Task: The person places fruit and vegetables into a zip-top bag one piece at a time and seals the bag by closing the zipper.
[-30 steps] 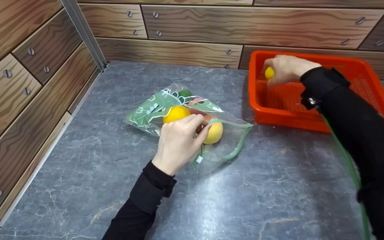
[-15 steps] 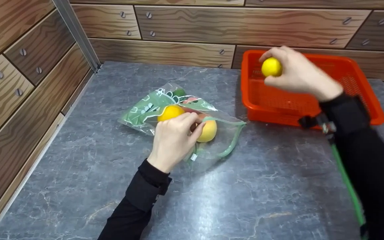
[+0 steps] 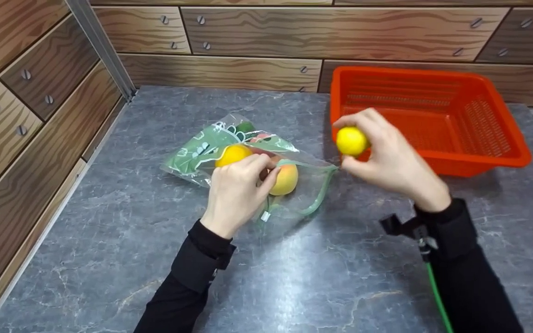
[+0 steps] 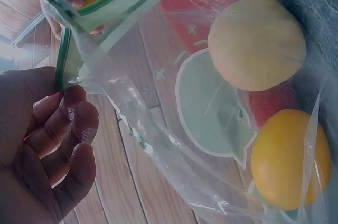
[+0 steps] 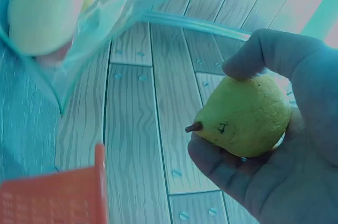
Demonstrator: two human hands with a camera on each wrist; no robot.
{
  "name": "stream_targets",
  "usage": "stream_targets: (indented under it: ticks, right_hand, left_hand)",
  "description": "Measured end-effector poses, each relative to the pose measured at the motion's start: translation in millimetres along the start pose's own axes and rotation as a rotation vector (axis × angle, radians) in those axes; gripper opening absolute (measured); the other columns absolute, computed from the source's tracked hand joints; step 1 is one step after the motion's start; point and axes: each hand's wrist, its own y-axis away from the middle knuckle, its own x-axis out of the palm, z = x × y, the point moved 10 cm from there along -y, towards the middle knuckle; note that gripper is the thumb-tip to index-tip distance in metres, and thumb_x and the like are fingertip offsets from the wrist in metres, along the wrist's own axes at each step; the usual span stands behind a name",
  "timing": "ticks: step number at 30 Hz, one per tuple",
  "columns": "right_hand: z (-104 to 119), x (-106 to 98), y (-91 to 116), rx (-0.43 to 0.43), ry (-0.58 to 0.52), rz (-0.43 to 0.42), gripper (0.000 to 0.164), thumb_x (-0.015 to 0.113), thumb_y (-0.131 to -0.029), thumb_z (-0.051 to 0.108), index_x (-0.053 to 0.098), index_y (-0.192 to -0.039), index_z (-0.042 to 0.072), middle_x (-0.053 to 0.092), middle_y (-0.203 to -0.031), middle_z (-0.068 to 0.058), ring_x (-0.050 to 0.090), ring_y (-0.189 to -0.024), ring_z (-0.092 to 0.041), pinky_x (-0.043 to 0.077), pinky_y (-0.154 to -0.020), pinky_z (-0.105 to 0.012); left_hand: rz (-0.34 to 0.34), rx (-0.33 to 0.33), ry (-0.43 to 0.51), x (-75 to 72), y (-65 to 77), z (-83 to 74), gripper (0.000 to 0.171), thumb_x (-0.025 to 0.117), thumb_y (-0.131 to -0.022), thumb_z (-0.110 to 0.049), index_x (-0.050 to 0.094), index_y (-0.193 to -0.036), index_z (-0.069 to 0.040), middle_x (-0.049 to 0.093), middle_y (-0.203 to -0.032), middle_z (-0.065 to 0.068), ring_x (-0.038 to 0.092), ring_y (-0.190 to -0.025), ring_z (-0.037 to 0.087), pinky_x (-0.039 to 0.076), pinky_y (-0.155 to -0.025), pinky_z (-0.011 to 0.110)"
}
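A clear zip bag (image 3: 315,185) with a green print lies on the table, its green-edged mouth toward the right. My left hand (image 3: 238,192) pinches the rim of that mouth between thumb and forefinger. Inside are an orange-yellow round fruit (image 3: 232,154), a yellow peach-like fruit (image 3: 286,179), something red and a dark green item (image 3: 245,127). Between the basket and the bag's mouth, my right hand (image 3: 393,162) holds a yellow pear (image 3: 351,141) above the table. The right wrist view shows the pear's (image 5: 243,115) brown stem pointing away from the palm.
A red-orange plastic basket (image 3: 472,163) with slotted walls stands at the back right. Wood-patterned panels (image 3: 257,34) close off the back and left, joined by a metal post (image 3: 102,44). A green cable (image 3: 438,296) runs along the right sleeve.
My right hand has come out of the basket with the pear and moved toward the bag, left and nearer. The left hand keeps its pinch on the bag's rim. The view has shifted slightly.
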Motion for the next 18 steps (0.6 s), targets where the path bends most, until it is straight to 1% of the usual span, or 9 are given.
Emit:
stream_targets:
  ticks: [5,9,15,18]
  right_hand:
    - [16.5,11.9,10.0,-0.042,0.024,0.046,0.049,0.065,-0.073,0.011,0.055,-0.120,0.025,0.051,-0.114,0.005,0.049,-0.083,-0.009,0.043,-0.066,-0.023]
    - [29.7,22.5,18.2,-0.084,0.049,0.095,0.050,0.067,-0.072,0.013,0.057,-0.120,0.023,0.055,-0.113,0.004,0.051,-0.082,-0.008,0.045,-0.067,-0.024]
    - [46.1,41.4,27.8,-0.148,0.081,0.216,0.051,0.066,-0.072,0.018,0.057,-0.122,0.025,0.053,-0.108,0.006,0.052,-0.078,-0.007,0.045,-0.066,-0.022]
    - [47.8,53.8,32.4,-0.149,0.076,0.291,0.051,0.066,-0.071,0.018,0.057,-0.121,0.026,0.053,-0.106,0.007,0.051,-0.075,-0.006,0.045,-0.065,-0.021]
  left_hand:
    - [-0.001,0.006,-0.012,-0.5,0.0,-0.7,0.011,0.067,-0.087,-0.026,0.066,-0.079,-0.018,0.065,-0.067,-0.008,0.056,-0.053,0.005,0.040,-0.047,0.018]
    - [0.000,0.002,-0.014,-1.3,0.9,-0.4,0.012,0.067,-0.087,-0.026,0.065,-0.078,-0.018,0.063,-0.066,-0.008,0.055,-0.052,0.005,0.039,-0.046,0.018]
    - [0.005,-0.008,-0.007,-1.1,2.1,0.9,0.011,0.066,-0.087,-0.025,0.065,-0.078,-0.018,0.064,-0.067,-0.008,0.055,-0.053,0.005,0.038,-0.046,0.018]
    - [0.011,-0.004,-0.007,-0.3,1.1,0.4,0.011,0.066,-0.088,-0.025,0.065,-0.079,-0.018,0.065,-0.067,-0.008,0.055,-0.053,0.005,0.038,-0.046,0.018]
